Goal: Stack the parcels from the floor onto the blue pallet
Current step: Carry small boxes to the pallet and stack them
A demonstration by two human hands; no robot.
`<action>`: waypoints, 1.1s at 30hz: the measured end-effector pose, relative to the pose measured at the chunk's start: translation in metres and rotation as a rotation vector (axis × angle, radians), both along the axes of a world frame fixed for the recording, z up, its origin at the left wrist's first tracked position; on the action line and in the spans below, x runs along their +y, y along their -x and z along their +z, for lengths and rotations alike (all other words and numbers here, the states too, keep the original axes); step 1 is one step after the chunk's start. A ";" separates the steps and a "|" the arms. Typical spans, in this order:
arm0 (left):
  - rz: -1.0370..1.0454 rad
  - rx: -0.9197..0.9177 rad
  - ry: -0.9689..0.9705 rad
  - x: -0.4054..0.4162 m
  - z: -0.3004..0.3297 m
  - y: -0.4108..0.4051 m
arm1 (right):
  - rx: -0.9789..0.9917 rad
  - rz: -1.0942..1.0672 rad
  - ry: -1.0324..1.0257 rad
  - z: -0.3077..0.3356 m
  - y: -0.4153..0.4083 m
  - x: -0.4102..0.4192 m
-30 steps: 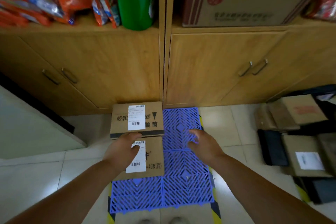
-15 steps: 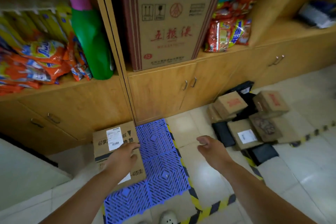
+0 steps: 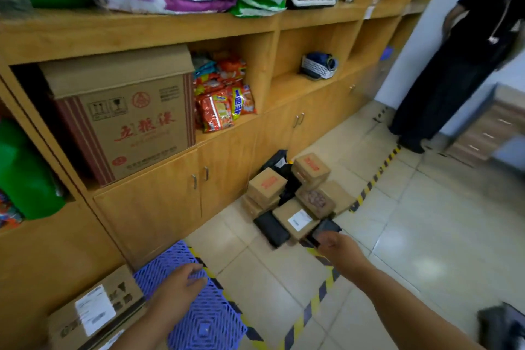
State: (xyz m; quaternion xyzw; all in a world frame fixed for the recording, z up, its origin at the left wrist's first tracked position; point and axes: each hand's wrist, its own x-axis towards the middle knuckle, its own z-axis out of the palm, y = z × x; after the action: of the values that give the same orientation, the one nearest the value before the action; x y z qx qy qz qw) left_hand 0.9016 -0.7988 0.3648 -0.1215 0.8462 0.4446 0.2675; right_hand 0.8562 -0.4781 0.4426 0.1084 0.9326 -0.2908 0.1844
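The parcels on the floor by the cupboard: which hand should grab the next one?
Probably the right hand. It is stretched toward the pile of parcels, close to the black parcel at its near edge. The left hand hangs open over the blue pallet, well away from the pile.

Wooden shelving [image 3: 287, 23] over cabinets [image 3: 159, 199], pale tiled floor [image 3: 426, 236], seemingly white wall [image 3: 420, 23].

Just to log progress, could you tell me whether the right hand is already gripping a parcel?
No, the right hand reaches toward the parcel pile on the floor with nothing in its fingers.
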 end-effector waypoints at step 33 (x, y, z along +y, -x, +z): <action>0.018 0.222 -0.035 0.405 0.049 0.262 | 0.077 -0.105 0.162 0.018 0.215 0.380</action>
State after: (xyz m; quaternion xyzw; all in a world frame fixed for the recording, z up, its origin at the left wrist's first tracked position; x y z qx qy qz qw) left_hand 0.6393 -0.3940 0.4137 -0.0744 0.8615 0.4726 0.1704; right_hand 0.6412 -0.0979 0.4610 0.1305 0.9053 -0.3786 0.1413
